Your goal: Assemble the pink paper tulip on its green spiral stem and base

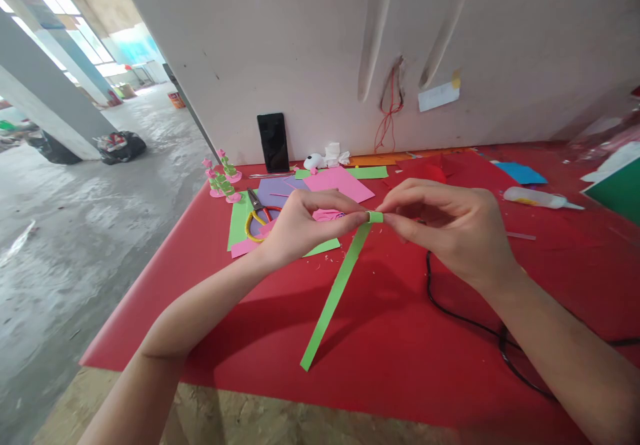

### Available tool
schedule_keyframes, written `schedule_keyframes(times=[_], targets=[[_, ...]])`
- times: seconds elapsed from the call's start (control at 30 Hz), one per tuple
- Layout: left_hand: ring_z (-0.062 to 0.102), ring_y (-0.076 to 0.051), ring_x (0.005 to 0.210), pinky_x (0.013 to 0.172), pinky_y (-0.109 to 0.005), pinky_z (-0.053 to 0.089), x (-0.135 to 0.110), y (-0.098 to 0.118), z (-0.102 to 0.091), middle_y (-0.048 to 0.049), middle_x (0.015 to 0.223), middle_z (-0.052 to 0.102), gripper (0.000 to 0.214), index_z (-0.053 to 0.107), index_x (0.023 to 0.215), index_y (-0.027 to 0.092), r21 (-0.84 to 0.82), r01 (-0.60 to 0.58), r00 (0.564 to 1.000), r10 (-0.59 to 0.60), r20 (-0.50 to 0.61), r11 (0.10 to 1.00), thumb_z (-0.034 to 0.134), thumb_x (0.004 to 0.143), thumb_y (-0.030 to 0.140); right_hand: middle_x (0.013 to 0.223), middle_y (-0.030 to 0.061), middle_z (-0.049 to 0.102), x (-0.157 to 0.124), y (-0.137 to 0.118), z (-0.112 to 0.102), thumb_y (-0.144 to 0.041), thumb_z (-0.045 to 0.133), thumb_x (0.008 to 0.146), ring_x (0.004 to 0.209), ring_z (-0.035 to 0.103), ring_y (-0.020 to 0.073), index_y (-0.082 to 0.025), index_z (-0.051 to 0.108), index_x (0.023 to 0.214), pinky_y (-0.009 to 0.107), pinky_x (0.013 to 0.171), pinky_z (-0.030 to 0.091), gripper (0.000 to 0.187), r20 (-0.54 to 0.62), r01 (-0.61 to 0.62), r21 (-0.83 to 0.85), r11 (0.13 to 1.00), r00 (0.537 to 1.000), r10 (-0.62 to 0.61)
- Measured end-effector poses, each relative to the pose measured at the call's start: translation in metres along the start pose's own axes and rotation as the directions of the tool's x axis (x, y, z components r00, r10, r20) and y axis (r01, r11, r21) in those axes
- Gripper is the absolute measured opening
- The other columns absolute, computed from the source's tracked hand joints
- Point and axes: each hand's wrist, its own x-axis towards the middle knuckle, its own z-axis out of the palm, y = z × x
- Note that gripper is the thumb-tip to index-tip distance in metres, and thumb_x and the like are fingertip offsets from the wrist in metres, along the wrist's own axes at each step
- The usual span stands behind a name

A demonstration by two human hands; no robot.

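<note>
Between my two hands, above the red table covering, is a green paper strip (336,292). Its upper end is curled into a small loop or roll, and the long tail hangs down toward the table's front. The fingertips of my left hand (313,222) pinch the curled end from the left. From the right, my right hand (445,225) pinches the same end with thumb and fingers. Behind my left hand lie scissors (256,225) with yellow and red handles, on green, purple and pink paper sheets (340,182).
Small pink-and-green paper flowers (223,178) stand at the table's left edge. A black phone (273,142) leans against the wall. To the right are a glue bottle (540,198), blue paper (523,173) and a black cable (455,315). Paper scraps dot the red table covering (400,365).
</note>
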Motion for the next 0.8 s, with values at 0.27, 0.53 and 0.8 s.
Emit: schedule_keyframes(times=[0.27, 0.53, 0.8], targets=[[0.065, -0.011, 0.069, 0.072, -0.026, 0.055, 0.0, 0.001, 0.001, 0.0009, 0.07, 0.073, 0.011, 0.072, 0.065, 0.021, 0.026, 0.051, 0.999, -0.05, -0.01, 0.998, 0.072, 0.074, 0.027, 0.066, -0.0025, 0.061, 0.0, -0.004, 0.0, -0.022, 0.066, 0.073, 0.056, 0.051, 0.0049, -0.02, 0.066, 0.068, 0.017, 0.049, 0.041, 0.005, -0.001, -0.059, -0.001, 0.998, 0.998, 0.059], [0.066, -0.009, 0.073, 0.069, -0.019, 0.054, 0.001, 0.004, 0.003, -0.0004, 0.074, 0.072, 0.023, 0.074, 0.079, 0.02, 0.017, 0.003, 0.999, -0.002, -0.051, 1.0, 0.059, 0.087, 0.035, 0.054, -0.0032, 0.051, 0.002, 0.006, 0.008, -0.032, 0.07, 0.068, 0.042, 0.042, 0.004, -0.018, 0.066, 0.071, 0.021, 0.044, 0.033, 0.015, 0.08, -0.427, 0.325, 0.844, 0.901, 0.425], [0.068, -0.013, 0.074, 0.065, -0.021, 0.055, -0.003, 0.004, 0.005, -0.0014, 0.074, 0.074, 0.015, 0.073, 0.075, 0.017, 0.119, 0.047, 0.997, -0.039, -0.073, 0.992, 0.075, 0.073, 0.032, 0.06, -0.0012, 0.058, -0.006, -0.008, 0.018, -0.026, 0.066, 0.07, 0.044, 0.043, 0.0044, -0.018, 0.067, 0.072, 0.019, 0.041, 0.035, 0.009, -0.098, -0.328, 0.102, 0.939, 0.936, 0.338]])
